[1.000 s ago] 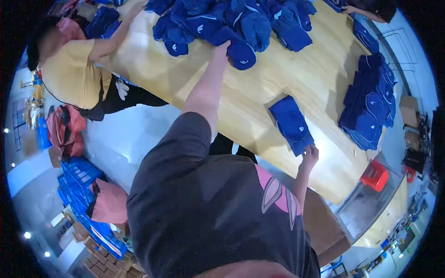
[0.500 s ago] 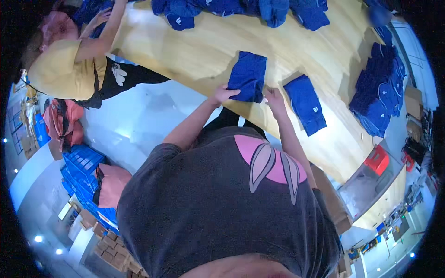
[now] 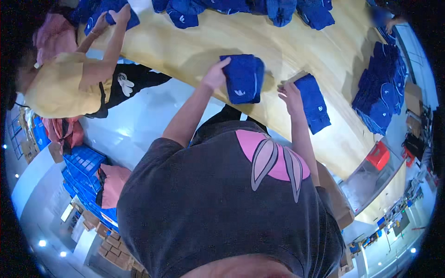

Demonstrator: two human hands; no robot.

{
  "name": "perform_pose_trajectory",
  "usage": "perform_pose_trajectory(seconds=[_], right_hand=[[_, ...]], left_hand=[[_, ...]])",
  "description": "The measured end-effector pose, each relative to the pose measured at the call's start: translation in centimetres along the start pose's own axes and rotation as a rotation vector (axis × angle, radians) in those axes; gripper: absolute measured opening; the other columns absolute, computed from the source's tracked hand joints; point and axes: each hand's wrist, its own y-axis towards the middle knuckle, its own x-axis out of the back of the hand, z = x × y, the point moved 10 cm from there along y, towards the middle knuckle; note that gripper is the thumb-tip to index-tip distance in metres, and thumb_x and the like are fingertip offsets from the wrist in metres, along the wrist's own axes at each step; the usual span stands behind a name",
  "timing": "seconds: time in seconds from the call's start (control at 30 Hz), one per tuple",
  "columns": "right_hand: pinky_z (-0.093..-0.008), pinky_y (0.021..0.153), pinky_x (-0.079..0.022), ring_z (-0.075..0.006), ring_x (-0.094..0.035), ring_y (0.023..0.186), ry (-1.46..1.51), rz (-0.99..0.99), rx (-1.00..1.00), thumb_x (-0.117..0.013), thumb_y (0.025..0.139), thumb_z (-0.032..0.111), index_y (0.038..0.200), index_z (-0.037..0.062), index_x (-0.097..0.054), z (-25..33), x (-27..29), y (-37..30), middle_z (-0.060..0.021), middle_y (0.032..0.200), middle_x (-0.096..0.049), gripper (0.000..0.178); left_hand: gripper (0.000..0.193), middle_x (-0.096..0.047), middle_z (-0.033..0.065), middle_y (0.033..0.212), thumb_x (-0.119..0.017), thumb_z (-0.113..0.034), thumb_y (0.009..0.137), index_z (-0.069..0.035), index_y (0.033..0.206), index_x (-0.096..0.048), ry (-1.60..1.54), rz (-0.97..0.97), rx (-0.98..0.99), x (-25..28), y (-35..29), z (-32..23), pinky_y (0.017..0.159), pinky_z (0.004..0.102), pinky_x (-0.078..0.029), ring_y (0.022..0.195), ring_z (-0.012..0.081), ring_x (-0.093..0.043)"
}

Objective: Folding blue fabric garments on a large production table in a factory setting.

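Note:
My left hand (image 3: 215,75) grips a folded navy blue garment (image 3: 241,81) by its left side, thumb on top. The cloth is held over the near edge of the table, with a small white mark near its lower corner. Its exact kind cannot be made out in this fold. Just to the right, my right hand (image 3: 291,96) is empty, fingers apart, beside the left edge of a second folded blue garment (image 3: 315,106) that lies flat on the wood. Whether it touches that cloth is unclear.
The pale wooden table (image 3: 194,51) carries blue garments (image 3: 278,11) along its far side and a tall stack (image 3: 382,92) at the right. A co-worker in a yellow top (image 3: 60,88) handles blue cloth at the left. Blue crates (image 3: 83,162) and a red bin (image 3: 378,156) stand nearby.
The held garment has been turned and its white mark now shows. My right hand has moved right, away from it, toward the second garment. The co-worker's hands now hold blue cloth.

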Motion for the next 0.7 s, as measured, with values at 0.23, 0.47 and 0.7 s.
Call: perform_pose_trajectory(seconds=[0.23,0.47,0.7], right_hand=[[-0.0359,0.073,-0.049,-0.0186,-0.062,0.078,-0.186,0.070,-0.375,-0.064,0.090,0.040,0.102,0.0042,-0.063,-9.7,-2.1,-1.8,-0.0077,0.086,-0.065,0.038],[-0.0327,0.067,-0.047,-0.0178,-0.058,0.071,-0.028,0.007,-0.322,-0.066,0.086,0.031,0.094,0.0028,-0.064,-9.1,-6.0,-3.6,-0.0070,0.079,-0.062,0.029],[-0.0274,0.061,-0.044,-0.0167,-0.054,0.066,0.335,-0.252,0.027,-0.066,0.084,0.017,0.092,0.0009,-0.063,-4.8,0.8,-5.0,-0.0074,0.077,-0.060,0.019]], left_hand=[[0.039,-0.068,0.0162,0.107,-0.066,-0.023,0.088,0.003,0.117,-0.063,0.983,-0.480,-0.433,8.6,-0.3,-10.9,0.083,0.0318,-0.052,0.091,0.0243,-0.065],[0.043,-0.069,0.0116,0.111,-0.071,-0.032,0.083,-0.003,0.114,-0.066,1.650,-0.055,-0.581,-2.7,4.2,-8.2,0.087,0.0361,-0.050,0.096,0.0315,-0.065],[0.047,-0.068,0.0140,0.109,-0.068,-0.031,0.086,-0.004,0.123,-0.061,1.566,0.041,-0.478,-8.8,3.3,-1.9,0.085,0.0353,-0.050,0.094,0.0289,-0.064]])
